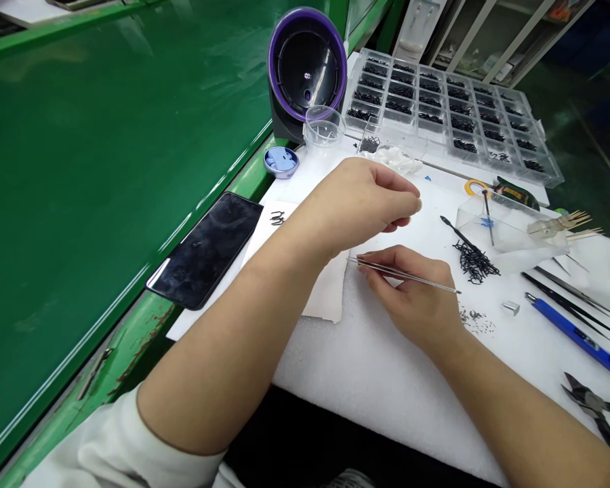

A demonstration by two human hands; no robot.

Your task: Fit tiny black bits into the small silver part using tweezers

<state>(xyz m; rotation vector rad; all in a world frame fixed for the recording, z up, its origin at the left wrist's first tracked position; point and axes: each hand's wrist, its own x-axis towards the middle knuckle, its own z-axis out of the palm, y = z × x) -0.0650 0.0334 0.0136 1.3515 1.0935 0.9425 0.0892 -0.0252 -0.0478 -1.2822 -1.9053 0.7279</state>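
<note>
My left hand point(363, 200) reaches across the white foam work surface with thumb and fingertips pinched together. Whatever it holds, if anything, is too small or hidden to make out. Below it, my right hand point(417, 291) is closed around thin metal tweezers point(411, 276), which lie slantwise across the fingers. A sheet of white card point(328, 295) lies under my left forearm, with several small black forked pieces point(277, 217) on it. To the right of my right hand sits a heap of black pieces point(474, 263), and tiny dark bits point(478, 321) are scattered nearer to me.
A clear compartment box point(447, 112) of black pieces stands at the back, near a purple-rimmed fan point(308, 68) and clear cup point(324, 129). A phone point(206, 251) lies left on the green edge. Right are a blue pen-like tool point(577, 332), black tweezers point(564, 301) and cutters point(592, 401).
</note>
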